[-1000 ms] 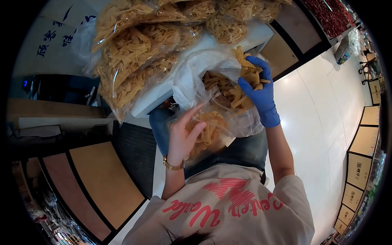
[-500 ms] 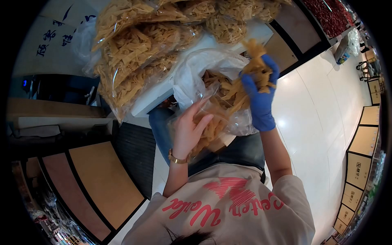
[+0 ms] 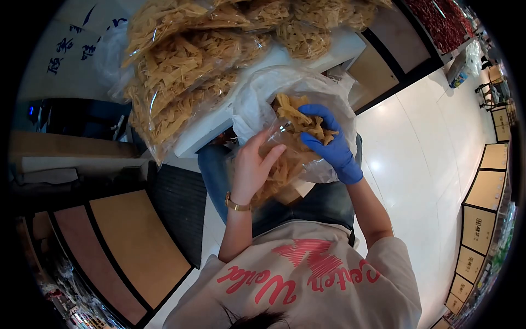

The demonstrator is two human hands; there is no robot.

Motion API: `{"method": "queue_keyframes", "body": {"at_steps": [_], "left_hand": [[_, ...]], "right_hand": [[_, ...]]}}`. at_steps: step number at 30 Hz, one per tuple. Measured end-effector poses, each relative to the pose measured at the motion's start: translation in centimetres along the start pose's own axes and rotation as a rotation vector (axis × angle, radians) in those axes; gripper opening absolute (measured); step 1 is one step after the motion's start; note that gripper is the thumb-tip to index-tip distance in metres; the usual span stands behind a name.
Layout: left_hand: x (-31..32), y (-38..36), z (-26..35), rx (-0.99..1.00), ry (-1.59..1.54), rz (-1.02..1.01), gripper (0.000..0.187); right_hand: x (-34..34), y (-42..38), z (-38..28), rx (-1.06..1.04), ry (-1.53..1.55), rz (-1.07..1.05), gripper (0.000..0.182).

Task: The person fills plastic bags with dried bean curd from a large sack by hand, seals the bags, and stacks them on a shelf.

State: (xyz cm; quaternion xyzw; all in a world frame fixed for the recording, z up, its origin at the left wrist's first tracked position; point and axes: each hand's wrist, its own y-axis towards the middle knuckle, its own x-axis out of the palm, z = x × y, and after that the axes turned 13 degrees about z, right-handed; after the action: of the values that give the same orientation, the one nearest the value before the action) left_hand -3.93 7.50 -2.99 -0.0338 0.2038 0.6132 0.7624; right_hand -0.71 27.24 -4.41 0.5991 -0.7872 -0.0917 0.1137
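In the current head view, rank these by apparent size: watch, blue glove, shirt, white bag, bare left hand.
Largest to smallest:
1. Shirt
2. White bag
3. Blue glove and bare left hand: too alike to rank
4. Watch

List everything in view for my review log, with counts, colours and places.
Ribbon-like dried strips: several, tan, in the right hand
Small clear plastic bag: one, transparent with tan strips inside, at the left hand
Large thin plastic sack: one, whitish, open beyond the hands
Filled clear plastic bags: several, tan contents, piled upper left to centre
Flat-topped stand: one, white, under the pile
Ridged floor mat: one, dark, left
Panelled cabinet: one, tan and pinkish, lower left
Heaped goods: uncountable, red, upper right
Metal wristwatch: one, gold, left wrist
Left hand: one, bare, centre
Right hand: one, blue-gloved, centre-right
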Motion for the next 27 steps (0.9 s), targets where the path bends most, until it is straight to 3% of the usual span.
{"method": "queue_keyframes", "body": {"at_steps": [7, 10, 13, 15, 19, 22, 24, 25, 27], "left_hand": [[-0.3, 0.1, -0.3, -0.075, -0.100, -0.003, 0.033], [-0.1, 0.2, -0.1, -0.071, -0.073, -0.009, 0.033], [0.0, 0.3, -0.1, -0.076, -0.100, -0.012, 0.034], [0.0, 0.2, 0.0, -0.061, 0.025, -0.071, 0.035], [0.3, -0.2, -0.3, 0.040, 0.034, -0.037, 0.037], [0.1, -0.4, -0.7, 0.074, -0.027, -0.029, 0.040], [-0.3, -0.5, -0.6, 0.066, -0.024, -0.061, 0.041], [-0.4, -0.6, -0.6, 0.065, -0.023, -0.056, 0.041], [-0.4, -0.7, -0.7, -0.051, -0.145, -0.088, 0.042]], "right_hand": [[-0.8, -0.2, -0.3, 0.066, -0.045, -0.012, 0.037], [-1.0, 0.1, -0.5, -0.022, -0.083, -0.082, 0.034], [-1.5, 0.4, -0.9, 0.123, -0.095, -0.249, 0.034], [-1.6, 1.0, -0.8, 0.204, -0.071, -0.488, 0.035], [-1.1, 1.7, -0.7, 0.203, -0.160, -0.585, 0.040], [-0.7, 2.3, -1.7, 0.350, -0.075, -0.652, 0.043], [-0.4, 2.9, -2.0, 0.572, 0.199, -0.760, 0.048], [-0.2, 2.9, -1.7, 0.571, 0.199, -0.765, 0.048], [0.1, 2.4, -0.4, 0.636, 0.347, -0.746, 0.052]]}}
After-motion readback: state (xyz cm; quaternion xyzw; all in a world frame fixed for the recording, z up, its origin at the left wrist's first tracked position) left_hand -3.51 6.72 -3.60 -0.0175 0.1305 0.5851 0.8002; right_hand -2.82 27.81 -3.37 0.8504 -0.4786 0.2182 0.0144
